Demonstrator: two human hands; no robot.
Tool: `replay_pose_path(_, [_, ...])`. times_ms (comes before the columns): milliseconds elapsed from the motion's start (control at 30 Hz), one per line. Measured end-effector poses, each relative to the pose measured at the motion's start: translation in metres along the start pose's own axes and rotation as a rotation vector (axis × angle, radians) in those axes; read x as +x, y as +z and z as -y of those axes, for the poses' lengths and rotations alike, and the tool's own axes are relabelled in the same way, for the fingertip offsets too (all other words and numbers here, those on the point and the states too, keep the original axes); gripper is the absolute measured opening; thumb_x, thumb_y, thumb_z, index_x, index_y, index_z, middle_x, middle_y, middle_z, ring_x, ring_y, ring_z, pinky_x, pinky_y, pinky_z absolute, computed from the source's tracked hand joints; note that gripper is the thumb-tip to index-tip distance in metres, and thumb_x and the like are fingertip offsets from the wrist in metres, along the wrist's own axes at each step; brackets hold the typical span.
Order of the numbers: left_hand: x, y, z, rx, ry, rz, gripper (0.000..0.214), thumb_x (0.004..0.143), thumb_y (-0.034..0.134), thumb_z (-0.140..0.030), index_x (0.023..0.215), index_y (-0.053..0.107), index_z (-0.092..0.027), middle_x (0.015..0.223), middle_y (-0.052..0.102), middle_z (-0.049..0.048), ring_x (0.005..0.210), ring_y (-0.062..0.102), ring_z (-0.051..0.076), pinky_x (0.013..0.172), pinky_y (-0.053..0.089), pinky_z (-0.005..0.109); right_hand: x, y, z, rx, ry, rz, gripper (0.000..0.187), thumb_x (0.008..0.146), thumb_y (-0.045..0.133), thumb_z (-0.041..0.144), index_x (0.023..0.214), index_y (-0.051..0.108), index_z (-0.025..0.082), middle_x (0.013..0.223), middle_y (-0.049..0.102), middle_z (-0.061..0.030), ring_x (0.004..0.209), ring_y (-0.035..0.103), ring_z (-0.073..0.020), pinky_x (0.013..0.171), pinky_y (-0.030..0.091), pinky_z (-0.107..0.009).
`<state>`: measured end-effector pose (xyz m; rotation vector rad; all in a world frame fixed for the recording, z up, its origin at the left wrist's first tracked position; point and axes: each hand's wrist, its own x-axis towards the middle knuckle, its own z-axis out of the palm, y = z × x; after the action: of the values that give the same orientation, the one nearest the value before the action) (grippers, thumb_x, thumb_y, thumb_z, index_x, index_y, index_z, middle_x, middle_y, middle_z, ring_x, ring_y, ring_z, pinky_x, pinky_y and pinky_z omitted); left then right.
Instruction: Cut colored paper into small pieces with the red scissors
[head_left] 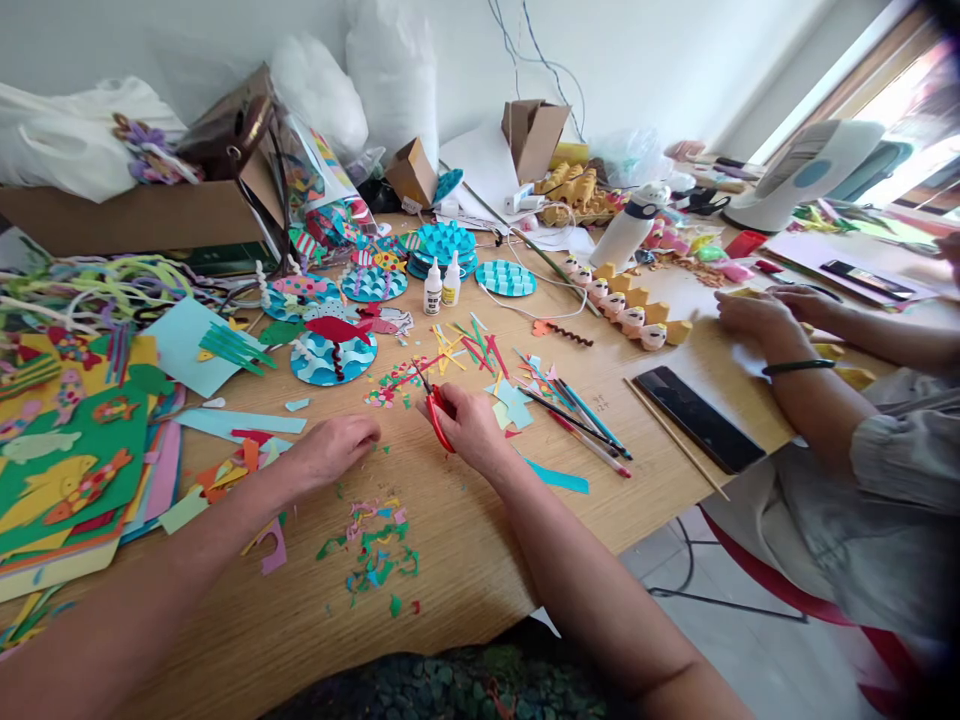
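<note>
My right hand (476, 430) grips a pair of red-handled scissors (437, 420), whose blades point up and left over the table. To its left, my left hand (339, 448) is closed just over the tabletop, fingers curled together; whatever they hold, if anything, is hidden. Beyond both hands lies a patch of tiny coloured paper dots (397, 382). Nearer my body, green, pink and blue paper scraps (379, 545) are scattered. A round blue wave-patterned piece with a red paper fish (334, 340) stands behind my left hand. Coloured paper strips (484, 345) lie past the scissors.
Coloured paper sheets with paper fish (71, 460) are stacked at left. Two glue bottles (441, 285) stand mid-table. Pens (589, 420), a wooden stick (675, 438) and a phone (697, 418) lie at right. Another person's hands (765, 315) work beside a yellow egg-carton strip (634, 305).
</note>
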<state>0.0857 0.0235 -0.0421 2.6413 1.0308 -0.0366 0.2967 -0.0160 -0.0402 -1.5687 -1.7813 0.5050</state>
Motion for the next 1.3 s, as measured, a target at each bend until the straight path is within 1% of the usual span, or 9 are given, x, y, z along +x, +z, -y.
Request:
replay_pose_path(67, [0.000,-0.001,0.001,-0.012,0.010,-0.002,0.019,0.082,0.041,-0.015,0.083,0.060,-0.018,0.083,0.065,0.0040,0.078,0.060,0.017,0.068,0.043,0.025,0.000,0.000,0.000,0.000,0.004,0.010,0.037,0.082,0.047,0.045,0.057,0.039,0.019,0.051,0.036,0.0057,0.046,0.028,-0.0068,0.046,0.020,-0.020])
replay_pose_path(233, [0.000,0.004,0.003,-0.015,0.027,-0.018,0.019,0.082,0.041,-0.014,0.077,0.059,-0.018,0.078,0.063,0.0040,0.075,0.059,0.017,0.067,0.042,0.026,0.000,0.000,0.001,-0.016,0.010,0.020,0.036,0.083,0.046,0.044,0.058,0.039,0.019,0.051,0.035,0.0057,0.046,0.028,-0.0072,0.046,0.020,-0.020])
replay_pose_path(467, [-0.002,0.010,0.004,-0.018,0.027,-0.047,0.020,0.083,0.040,-0.015,0.075,0.058,-0.018,0.076,0.061,0.0039,0.074,0.057,0.018,0.067,0.041,0.026,0.001,0.002,-0.001,-0.031,0.002,0.030,0.036,0.083,0.046,0.044,0.058,0.040,0.019,0.051,0.035,0.0054,0.047,0.027,-0.0076,0.047,0.020,-0.021])
replay_pose_path(567, [-0.003,0.009,0.003,-0.023,0.013,-0.058,0.019,0.083,0.040,-0.016,0.075,0.058,-0.018,0.076,0.061,0.0041,0.074,0.057,0.018,0.067,0.042,0.027,0.001,0.002,-0.001,-0.016,-0.001,0.026,0.036,0.083,0.047,0.044,0.058,0.039,0.019,0.051,0.034,0.0058,0.047,0.027,-0.0073,0.046,0.019,-0.021])
replay_pose_path(733, [-0.004,0.004,0.006,-0.051,0.005,-0.048,0.016,0.083,0.043,-0.017,0.081,0.058,-0.018,0.080,0.063,0.0030,0.075,0.059,0.016,0.067,0.043,0.025,0.001,0.003,-0.002,-0.015,-0.009,0.021,0.036,0.083,0.047,0.044,0.057,0.038,0.019,0.050,0.033,0.0060,0.046,0.027,-0.0072,0.046,0.020,-0.020])
replay_pose_path(900, [-0.003,0.005,0.007,-0.026,-0.001,-0.038,0.012,0.081,0.047,-0.018,0.078,0.058,-0.018,0.079,0.063,0.0028,0.074,0.059,0.016,0.066,0.043,0.025,0.000,0.003,-0.003,-0.013,-0.010,0.022,0.036,0.082,0.047,0.044,0.058,0.040,0.019,0.051,0.035,0.0058,0.047,0.027,-0.0073,0.046,0.020,-0.020])
replay_pose_path(1133, [-0.004,0.011,0.003,0.023,0.013,-0.046,0.016,0.083,0.043,-0.015,0.078,0.057,-0.018,0.079,0.061,0.0034,0.077,0.058,0.017,0.068,0.042,0.026,0.000,0.003,-0.002,-0.005,-0.011,0.029,0.037,0.082,0.047,0.044,0.057,0.040,0.018,0.050,0.033,0.0062,0.046,0.026,-0.0071,0.046,0.019,-0.020])
replay_pose_path(1300, [-0.004,0.014,0.001,0.063,0.013,-0.053,0.019,0.085,0.039,-0.014,0.078,0.057,-0.017,0.077,0.059,0.0056,0.075,0.057,0.019,0.066,0.042,0.029,0.000,0.003,-0.002,-0.028,0.003,0.045,0.036,0.082,0.047,0.045,0.059,0.044,0.018,0.051,0.036,0.0054,0.048,0.027,-0.0075,0.047,0.020,-0.020])
